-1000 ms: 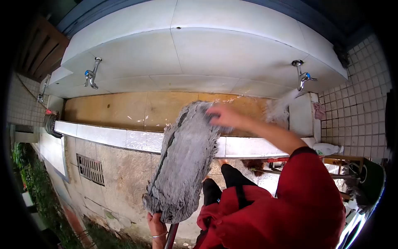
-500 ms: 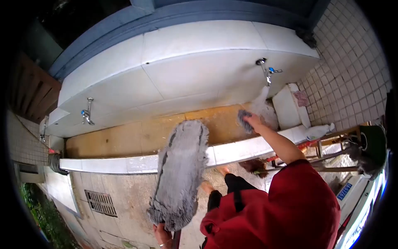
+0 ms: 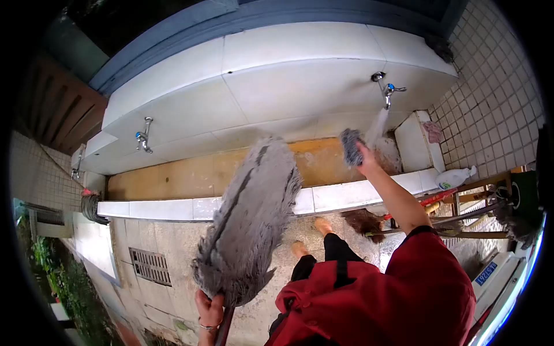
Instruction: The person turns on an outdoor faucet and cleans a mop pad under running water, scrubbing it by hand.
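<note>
My left hand (image 3: 210, 309) is closed at the near end of a large grey fluffy mop head (image 3: 254, 213), by its dark red handle (image 3: 225, 326). The mop head reaches over the trough's white tiled rim (image 3: 158, 210). In my right hand (image 3: 367, 161) is a small grey fluffy cloth (image 3: 351, 147), held above the right part of the trough (image 3: 323, 164). Just right of it, water (image 3: 378, 124) runs from the right tap (image 3: 389, 92).
Another tap (image 3: 144, 137) is on the wall at left. A white bottle (image 3: 455, 177) lies on the rim's right end, near a pink cloth (image 3: 433, 131). A floor drain (image 3: 150, 266) is at lower left. Wooden frames and poles stand at right.
The small cloth has been raised in my right hand. The large mop head has tilted and its near end has moved slightly left and up, with my left hand. The camera view has shifted.
</note>
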Motion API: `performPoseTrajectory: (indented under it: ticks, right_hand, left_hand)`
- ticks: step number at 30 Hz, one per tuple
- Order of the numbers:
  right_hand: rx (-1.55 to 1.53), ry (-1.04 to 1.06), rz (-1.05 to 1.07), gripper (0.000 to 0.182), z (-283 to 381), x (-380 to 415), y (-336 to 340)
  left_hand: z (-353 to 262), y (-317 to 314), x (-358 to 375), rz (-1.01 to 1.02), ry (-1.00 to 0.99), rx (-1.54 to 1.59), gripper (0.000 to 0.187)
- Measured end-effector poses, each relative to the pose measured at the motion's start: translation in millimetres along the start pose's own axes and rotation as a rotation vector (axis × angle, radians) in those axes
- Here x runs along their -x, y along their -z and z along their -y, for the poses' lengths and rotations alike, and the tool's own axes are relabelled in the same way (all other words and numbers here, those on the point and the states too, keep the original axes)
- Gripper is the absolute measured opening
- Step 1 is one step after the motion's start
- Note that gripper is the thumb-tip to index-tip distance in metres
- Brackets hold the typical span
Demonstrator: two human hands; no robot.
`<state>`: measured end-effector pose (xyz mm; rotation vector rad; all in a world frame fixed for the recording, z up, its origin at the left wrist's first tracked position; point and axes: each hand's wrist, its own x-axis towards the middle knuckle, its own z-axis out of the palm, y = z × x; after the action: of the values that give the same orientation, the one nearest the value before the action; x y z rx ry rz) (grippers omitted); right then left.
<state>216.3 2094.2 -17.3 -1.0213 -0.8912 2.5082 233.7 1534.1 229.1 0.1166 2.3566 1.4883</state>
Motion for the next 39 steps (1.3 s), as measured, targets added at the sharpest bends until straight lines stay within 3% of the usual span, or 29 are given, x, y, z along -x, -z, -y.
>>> performPoseTrajectory:
  ticks: [2, 4, 7, 8, 13, 15, 17, 19, 22, 24, 26, 27, 28, 29, 31, 32, 33, 35, 36, 39]
  right_hand:
    - [0.278, 0.083, 0.014, 0.039, -3.0, 15.3, -46.2]
    - [0.468, 0.172, 0.095, 0.047, 6.1, 55.7, -116.0]
    - [1.044, 0.39, 0.712, 0.054, 32.6, 136.4, -216.9]
    - [1.052, 0.451, 0.937, 0.049, 22.9, 148.2, -237.5]
    - [1.635, 0.517, 1.072, 0.043, -10.1, 127.5, -269.2]
    - [1.699, 0.584, 0.708, 0.041, -15.5, 47.0, -228.4]
    - [2.011, 0.348, 0.637, 0.037, 22.8, 18.6, -215.4]
    - [2.041, 0.672, 0.384, 0.04, 30.7, -19.8, -157.0]
    - [1.403, 0.538, 0.204, 0.042, 30.9, 38.4, -177.4]
    - [1.309, 0.711, 0.315, 0.045, -8.7, 60.5, -190.6]
    - [1.549, 0.618, 0.424, 0.045, -29.8, 71.5, -189.4]
    - [1.614, 0.567, 0.319, 0.045, -28.3, 65.1, -167.5]
    - [1.679, 0.52, 0.217, 0.045, -26.8, 49.0, -133.3]
    - [1.74, 0.468, 0.12, 0.045, -23.0, 37.3, -97.4]
    - [1.19, 0.0, -0.208, 0.046, 5.4, 28.3, -30.6]
    - [0.562, -0.062, -0.32, 0.043, 16.5, 21.8, -3.8]
    - [-0.07, -0.121, -0.396, 0.04, 19.0, 18.8, 21.9]
    - [-0.218, -0.101, -0.401, 0.035, 37.7, 10.3, 37.2]
    - [-0.29, -0.095, -0.393, 0.033, 46.0, 2.4, 40.1]
    - [-0.488, -0.014, -0.04, 0.03, 59.6, -1.8, 48.4]
  left_hand:
    - [-20.9, 21.3, -9.3, 0.225, -0.317, -0.412, 0.029]
    - [-41.0, 18.3, -20.0, 0.287, -0.387, -0.52, 0.03]
    - [-65.3, 14.1, -34.3, 0.354, -0.485, -0.618, 0.035]
    - [-69.8, 12.2, -37.3, 0.39, -0.504, -0.631, 0.036]
    - [-78.7, 5.6, -37.6, 0.446, -0.463, -0.714, 0.046]
    - [-70.1, 6.2, -37.6, 0.444, -0.471, -0.726, 0.049]
    - [-74.0, 5.3, -35.0, 0.449, -0.497, -0.723, 0.049]
    - [-72.9, 6.3, -34.1, 0.389, -0.488, -0.727, 0.047]
    - [-60.5, 10.6, -35.5, 0.374, -0.36, -0.625, 0.041]
    - [-64.1, 6.7, -43.4, 0.372, -0.325, -0.573, 0.039]
    - [-61.9, 3.1, -45.4, 0.326, -0.321, -0.577, 0.035]
    - [-65.1, 4.6, -44.6, 0.303, -0.317, -0.585, 0.033]
    - [-115.2, -0.3, -43.6, 0.537, 0.125, -0.617, 0.038]
    - [-114.1, -3.2, -43.8, 0.498, 0.051, -0.543, 0.04]
    - [-102.5, -0.8, -42.5, 0.418, -0.097, -0.383, 0.044]
    - [-103.7, -3.8, -49.9, 0.425, -0.222, -0.321, 0.047]
    - [-111.6, 1.6, -55.9, 0.483, 0.023, -0.393, 0.055]
    - [-89.9, -13.9, -78.6, 0.337, -0.308, -0.18, 0.037]
    - [-86.6, -8.7, -89.6, 0.403, -0.334, -0.352, 0.043]
    - [-117.1, -47.8, -89.9, 0.371, -0.225, -0.006, 0.044]
